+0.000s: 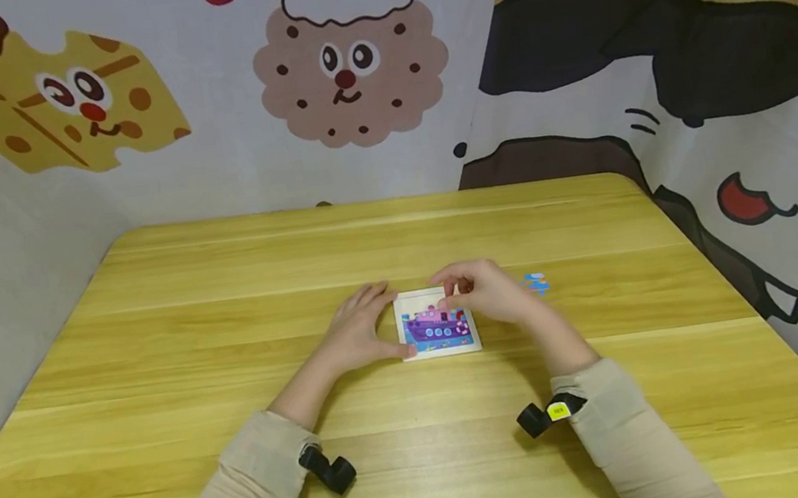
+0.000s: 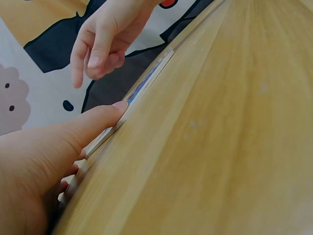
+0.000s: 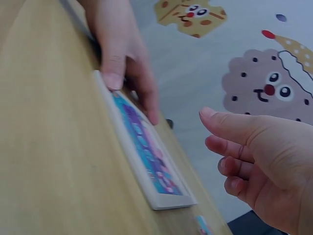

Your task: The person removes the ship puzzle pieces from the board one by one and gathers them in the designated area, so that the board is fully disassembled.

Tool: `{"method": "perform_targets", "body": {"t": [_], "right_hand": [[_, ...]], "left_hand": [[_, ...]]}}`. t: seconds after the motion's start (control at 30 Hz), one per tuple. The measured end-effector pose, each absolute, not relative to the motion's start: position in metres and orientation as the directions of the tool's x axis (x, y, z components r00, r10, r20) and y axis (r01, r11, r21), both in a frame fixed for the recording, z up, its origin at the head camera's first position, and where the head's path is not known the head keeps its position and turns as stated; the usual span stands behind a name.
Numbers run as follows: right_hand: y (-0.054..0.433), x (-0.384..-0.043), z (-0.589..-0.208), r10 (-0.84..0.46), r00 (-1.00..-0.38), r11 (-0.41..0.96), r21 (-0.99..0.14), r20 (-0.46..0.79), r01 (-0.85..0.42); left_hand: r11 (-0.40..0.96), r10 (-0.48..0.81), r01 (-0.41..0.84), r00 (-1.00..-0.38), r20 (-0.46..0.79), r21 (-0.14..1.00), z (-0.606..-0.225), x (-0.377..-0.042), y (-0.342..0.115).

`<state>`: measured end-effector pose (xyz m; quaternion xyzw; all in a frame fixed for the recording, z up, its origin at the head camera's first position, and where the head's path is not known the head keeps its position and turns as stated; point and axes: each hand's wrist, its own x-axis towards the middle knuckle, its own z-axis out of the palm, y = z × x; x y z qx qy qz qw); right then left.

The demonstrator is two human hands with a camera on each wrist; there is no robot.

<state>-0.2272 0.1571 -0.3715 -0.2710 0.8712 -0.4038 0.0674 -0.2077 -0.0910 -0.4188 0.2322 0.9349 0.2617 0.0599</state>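
Observation:
A small jigsaw puzzle in a white frame lies on the table, showing a purple and pink ship on blue water. Bare pale backing shows along its upper part. My left hand holds the frame at its left side, the thumb on the near corner and the fingers around the far one. Above the frame's upper right part hovers my right hand. Its thumb and loosely curled fingers stand apart, with nothing visible between them. Blue and white loose puzzle pieces lie right of the frame.
The wooden table extends around the puzzle on all sides. Behind it hangs a wall cloth printed with cartoon figures. Black wrist cameras sit at the left cuff and the right cuff.

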Motion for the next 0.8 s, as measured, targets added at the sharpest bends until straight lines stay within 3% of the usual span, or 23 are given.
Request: {"method": "perform_targets", "body": {"t": [0.8], "right_hand": [[0.139, -0.227, -0.401, -0.589, -0.808, 0.579, -0.694, 0.009, -0.429]], "left_hand": [[0.759, 0.463, 0.403, -0.886, 0.012, 0.512, -0.419, -0.207, -0.090]]}}
